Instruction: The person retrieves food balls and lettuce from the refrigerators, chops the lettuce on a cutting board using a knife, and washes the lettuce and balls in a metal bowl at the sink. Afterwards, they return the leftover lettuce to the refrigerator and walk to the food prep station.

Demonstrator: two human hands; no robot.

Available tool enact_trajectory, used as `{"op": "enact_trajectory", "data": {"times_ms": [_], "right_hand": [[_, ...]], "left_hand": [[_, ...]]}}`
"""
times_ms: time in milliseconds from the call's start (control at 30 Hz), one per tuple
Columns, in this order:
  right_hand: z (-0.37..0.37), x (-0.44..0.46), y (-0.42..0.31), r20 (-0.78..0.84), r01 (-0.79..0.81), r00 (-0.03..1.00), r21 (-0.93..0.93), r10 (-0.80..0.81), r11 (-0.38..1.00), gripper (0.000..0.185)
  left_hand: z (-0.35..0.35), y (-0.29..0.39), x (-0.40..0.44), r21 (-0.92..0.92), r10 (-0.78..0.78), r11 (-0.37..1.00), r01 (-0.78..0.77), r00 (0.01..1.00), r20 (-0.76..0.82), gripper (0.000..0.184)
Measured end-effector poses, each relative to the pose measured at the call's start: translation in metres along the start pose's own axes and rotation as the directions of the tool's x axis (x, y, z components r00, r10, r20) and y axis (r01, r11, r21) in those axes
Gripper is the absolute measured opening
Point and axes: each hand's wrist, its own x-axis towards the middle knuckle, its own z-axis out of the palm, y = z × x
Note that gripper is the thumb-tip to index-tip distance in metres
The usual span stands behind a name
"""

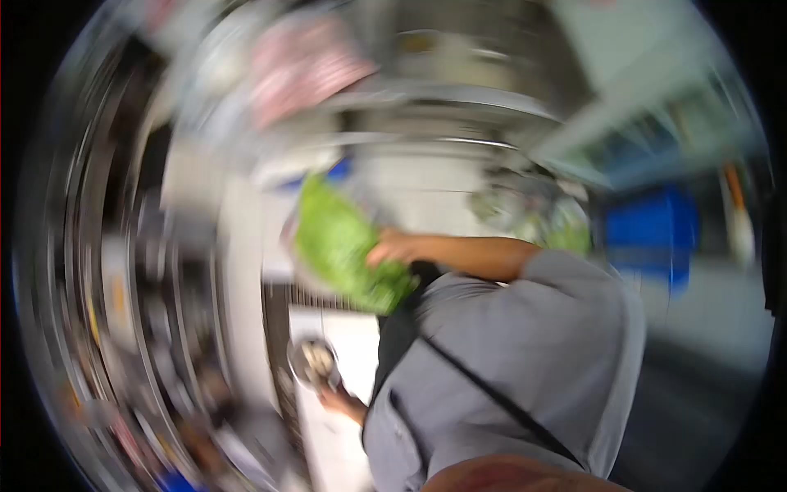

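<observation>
Heavy motion blur smears much of the head view. My right hand [392, 248] is closed on a bag of leafy greens [340, 242], bright green, hanging in front of my body. Clear plastic seems to show along its left side. Lower on the left, my left hand [334, 398] is closed on the near rim of a small round bowl [297, 375]. Several pale chunks [317, 357] lie in the bowl; their kind is too blurred to make out.
Metal shelving [156, 328] with blurred items runs down the left. A pink bag [303, 66] sits at the top near a metal counter [459, 98]. Clear bags of vegetables [541, 213] and a blue bin [652, 234] stand on the right. Underfoot is pale tile with a drain grate [328, 298].
</observation>
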Motion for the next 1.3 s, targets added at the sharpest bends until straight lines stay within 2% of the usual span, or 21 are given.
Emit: {"op": "enact_trajectory", "data": {"times_ms": [33,67,100,133,167,233,367,433,467,500,600,733,933,1000,1067,1100,1167,1200,1233,1267,1300], "right_hand": [[0.001,0.027,0.006,0.243,-0.064,0.969,0.094,0.039,0.993,0.018],[0.001,0.047,0.012,0.376,-0.114,0.926,0.192,0.034,0.975,0.017],[0.017,0.053,-0.007,0.345,-0.079,0.938,0.133,0.028,0.988,0.022],[0.039,0.064,-0.013,0.257,0.04,0.963,0.171,-0.084,0.984,0.033],[0.052,0.079,-0.025,0.118,-0.002,0.993,0.113,-0.012,0.994,0.042],[0.077,0.117,-0.033,0.07,0.079,0.994,0.146,-0.09,0.986,0.048],[0.136,0.194,-0.026,0.131,0.023,0.991,0.108,-0.037,0.994,0.055],[0.177,0.21,-0.036,0.146,0.033,0.988,0.099,-0.048,0.995,0.056],[0.205,0.223,-0.042,0.141,0.018,0.989,0.136,-0.038,0.991,0.057],[0.234,0.239,-0.048,0.13,0.004,0.991,0.174,-0.027,0.985,0.058],[0.294,0.305,-0.048,0.223,-0.035,0.975,0.082,0.016,0.996,0.049],[0.421,0.388,-0.093,0.488,0.059,0.87,0.037,-0.069,0.998,0.04],[0.659,0.505,-0.177,0.719,0.171,0.639,0.213,-0.273,0.962,0.036],[0.73,0.548,-0.187,0.762,0.045,0.587,0.305,-0.272,0.951,0.039],[0.786,0.584,-0.179,0.783,-0.212,0.606,0.326,-0.138,0.921,0.041],[0.803,0.59,-0.172,0.762,-0.213,0.638,0.312,-0.11,0.926,0.044],[0.812,0.603,-0.159,0.629,-0.017,0.769,-0.157,0.113,0.987,0.051],[0.806,0.621,-0.155,0.603,-0.041,0.786,-0.169,0.136,0.985,0.051],[0.789,0.644,-0.153,0.621,0.491,0.76,-0.353,-0.193,0.797,0.051],[0.772,0.671,-0.155,0.715,0.835,0.549,-0.453,-0.433,0.312,0.052],[0.756,0.714,-0.165,0.675,0.842,0.45,-0.539,-0.584,0.026,0.052]], "left_hand": [[0.039,0.074,-0.019,-0.071,-0.206,0.976,0.204,0.978,-0.028,0.024],[-0.002,0.027,0.021,-0.101,-0.105,0.99,0.099,0.993,-0.058,0.015],[-0.029,0.006,0.04,-0.146,-0.075,0.988,0.045,0.975,-0.21,0.008],[-0.052,0.002,0.048,-0.159,-0.101,0.985,0.062,0.962,-0.255,0.006],[-0.057,0.003,0.063,-0.18,-0.111,0.981,0.066,0.962,-0.249,0.006],[-0.059,0.015,0.078,-0.236,-0.161,0.968,0.084,0.93,-0.331,0.01],[-0.111,-0.002,0.139,-0.263,-0.242,0.954,0.141,0.882,-0.405,0.008],[-0.133,0.027,0.154,-0.307,-0.248,0.945,0.114,0.861,-0.444,0.018],[-0.145,0.04,0.165,-0.335,-0.278,0.934,0.125,0.842,-0.462,0.014],[-0.159,0.05,0.185,-0.349,-0.279,0.931,0.11,0.831,-0.482,0.014],[-0.201,0.068,0.234,-0.289,-0.196,0.957,0.036,0.815,-0.545,0.01],[-0.232,0.136,0.295,-0.302,-0.131,0.951,-0.059,0.81,-0.572,0.011],[-0.317,0.22,0.432,-0.284,0.027,0.921,-0.267,0.771,-0.636,0.013],[-0.335,0.259,0.484,-0.283,0.06,0.9,-0.331,0.738,-0.673,0.009],[-0.352,0.292,0.537,-0.234,0.096,0.9,-0.368,0.69,-0.717,0.011],[-0.354,0.308,0.556,-0.214,0.097,0.905,-0.368,0.667,-0.739,0.012],[-0.373,0.326,0.609,-0.181,0.121,0.91,-0.372,0.657,-0.744,0.015],[-0.383,0.33,0.632,-0.207,0.108,0.905,-0.372,0.671,-0.733,0.016],[-0.391,0.334,0.652,-0.234,0.096,0.896,-0.377,0.68,-0.727,0.017],[-0.391,0.343,0.669,-0.247,0.075,0.9,-0.359,0.686,-0.723,0.017],[-0.391,0.356,0.684,-0.245,0.07,0.907,-0.342,0.697,-0.713,0.017]]}}
